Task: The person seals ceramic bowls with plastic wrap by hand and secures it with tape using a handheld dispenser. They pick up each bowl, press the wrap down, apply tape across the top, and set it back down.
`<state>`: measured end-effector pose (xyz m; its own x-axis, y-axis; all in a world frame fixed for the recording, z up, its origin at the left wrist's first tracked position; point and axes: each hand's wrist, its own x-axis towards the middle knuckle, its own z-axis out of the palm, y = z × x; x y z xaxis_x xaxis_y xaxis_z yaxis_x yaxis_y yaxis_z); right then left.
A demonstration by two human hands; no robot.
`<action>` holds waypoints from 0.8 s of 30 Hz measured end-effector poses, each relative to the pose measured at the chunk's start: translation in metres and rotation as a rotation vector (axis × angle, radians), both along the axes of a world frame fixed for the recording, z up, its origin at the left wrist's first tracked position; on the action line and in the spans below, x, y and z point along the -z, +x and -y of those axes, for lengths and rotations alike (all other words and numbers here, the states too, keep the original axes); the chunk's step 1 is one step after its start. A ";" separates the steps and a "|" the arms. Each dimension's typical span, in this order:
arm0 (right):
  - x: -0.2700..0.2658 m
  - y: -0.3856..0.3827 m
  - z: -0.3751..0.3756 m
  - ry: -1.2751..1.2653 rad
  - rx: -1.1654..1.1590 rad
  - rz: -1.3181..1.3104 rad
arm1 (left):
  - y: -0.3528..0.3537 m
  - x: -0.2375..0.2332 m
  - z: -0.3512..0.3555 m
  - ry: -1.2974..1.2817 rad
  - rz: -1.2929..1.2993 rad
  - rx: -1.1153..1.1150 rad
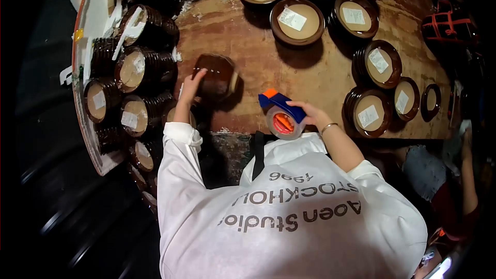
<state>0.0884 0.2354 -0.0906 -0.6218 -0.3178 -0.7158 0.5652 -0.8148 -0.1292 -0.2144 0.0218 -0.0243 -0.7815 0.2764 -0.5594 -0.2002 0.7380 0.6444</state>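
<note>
My left hand [192, 87] grips the left edge of a dark brown glazed bowl [217, 80], or a short stack of them; motion blur hides which. It is tilted on its side over the wooden table, with a paler patch facing right. In my right hand [312, 114] is a blue tape dispenser [289, 104] with an orange tip and a roll of clear tape. The dispenser is near the table's front edge, to the right of the bowl and apart from it.
Stacks of brown bowls [132, 70] lie on their sides at the left, beside white foam pieces [116, 18]. More bowls with white labels [298, 22] stand on the wooden table [248, 67] at the back and right. Another person's arm [467, 175] shows at the far right.
</note>
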 end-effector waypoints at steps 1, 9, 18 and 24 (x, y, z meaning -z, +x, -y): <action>0.002 0.000 0.006 -0.007 -0.002 0.016 | 0.005 -0.008 -0.006 -0.049 0.067 -0.165; 0.007 -0.061 0.014 -0.245 0.140 -0.024 | 0.012 0.017 -0.018 0.214 0.168 -0.549; 0.013 -0.079 -0.001 -0.295 0.184 0.009 | 0.064 0.027 0.011 0.824 0.441 -0.768; 0.013 -0.078 -0.003 -0.266 0.193 0.024 | 0.057 0.020 0.008 0.052 -0.316 -0.221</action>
